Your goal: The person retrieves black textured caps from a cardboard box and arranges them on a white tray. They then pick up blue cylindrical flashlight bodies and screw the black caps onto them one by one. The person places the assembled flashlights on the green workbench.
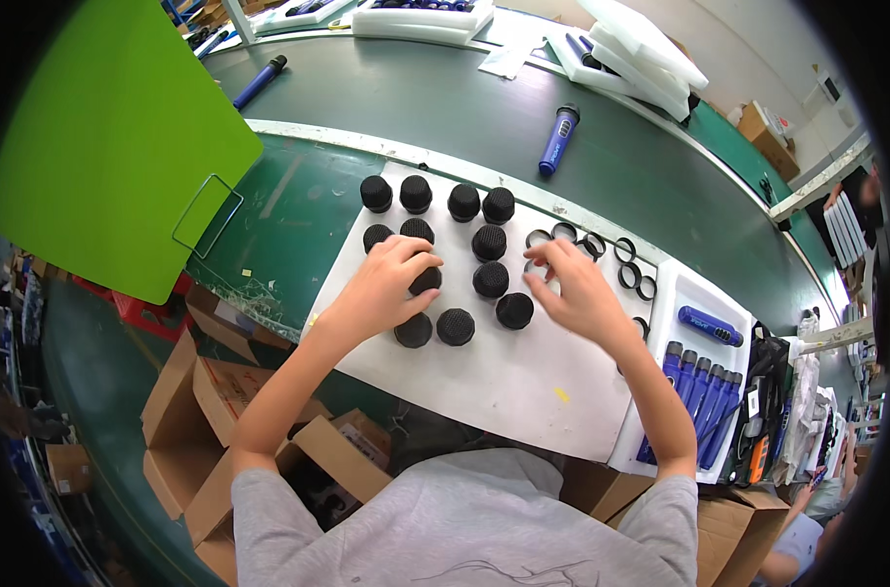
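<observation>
Several black mesh microphone heads [455, 327] stand in loose rows on a white sheet [503, 391]. My left hand [391, 279] is over the left group, its thumb and fingers curled round one microphone head [426, 282]. Beside the right-hand column of heads, my right hand [577, 289] hovers with thumb and forefinger apart. Part of a ring shows between those fingers; whether they touch it is unclear. Several thin black rings [629, 275] lie just beyond and to the right of this hand, some partly hidden by it.
A white foam tray [626, 445] with blue microphone bodies [699, 386] sits at the right. Beyond the ledge, two blue microphones [559, 142] lie on the dark green belt [415, 88]. A bright green panel [112, 137] stands left. Open cardboard boxes [205, 430] are below.
</observation>
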A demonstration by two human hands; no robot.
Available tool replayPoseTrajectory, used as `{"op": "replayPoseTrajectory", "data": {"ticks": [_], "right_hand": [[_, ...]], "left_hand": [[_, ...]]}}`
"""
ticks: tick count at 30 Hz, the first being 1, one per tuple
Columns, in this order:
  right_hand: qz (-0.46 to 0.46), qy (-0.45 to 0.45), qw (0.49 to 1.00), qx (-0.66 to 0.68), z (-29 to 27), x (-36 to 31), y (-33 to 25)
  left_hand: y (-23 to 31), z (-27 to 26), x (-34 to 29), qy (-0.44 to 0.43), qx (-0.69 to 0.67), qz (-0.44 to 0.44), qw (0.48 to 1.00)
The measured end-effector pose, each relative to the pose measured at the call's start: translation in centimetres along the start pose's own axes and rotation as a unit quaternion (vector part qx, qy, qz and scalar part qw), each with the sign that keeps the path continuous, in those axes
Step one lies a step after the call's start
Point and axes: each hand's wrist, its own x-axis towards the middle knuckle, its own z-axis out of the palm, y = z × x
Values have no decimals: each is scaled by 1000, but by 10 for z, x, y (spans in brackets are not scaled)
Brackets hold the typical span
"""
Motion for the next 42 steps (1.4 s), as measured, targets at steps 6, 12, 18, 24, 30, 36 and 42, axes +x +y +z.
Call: {"op": "replayPoseTrajectory", "data": {"ticks": [6, 12, 18, 24, 30, 36, 42], "right_hand": [[-33, 110, 993, 14, 49, -47, -11], [-64, 88, 994, 10, 78, -26, -21], [-48, 98, 994, 19, 88, -6, -22], [-37, 152, 988, 10, 104, 13, -28], [-22, 172, 985, 17, 117, 23, -32], [-11, 174, 985, 4, 106, 17, -47], [3, 204, 978, -45, 17, -75, -19]], "left_hand": [[33, 2, -39, 217, -7, -141, 966], [48, 72, -56, 229, -47, -215, 948], [9, 54, -47, 202, -92, -220, 950], [-15, 46, -39, 161, -130, -192, 959], [-35, 42, -28, 152, -129, -167, 966], [-42, 34, -34, 148, -110, -184, 965], [2, 13, -82, 234, -80, -176, 953]]}}
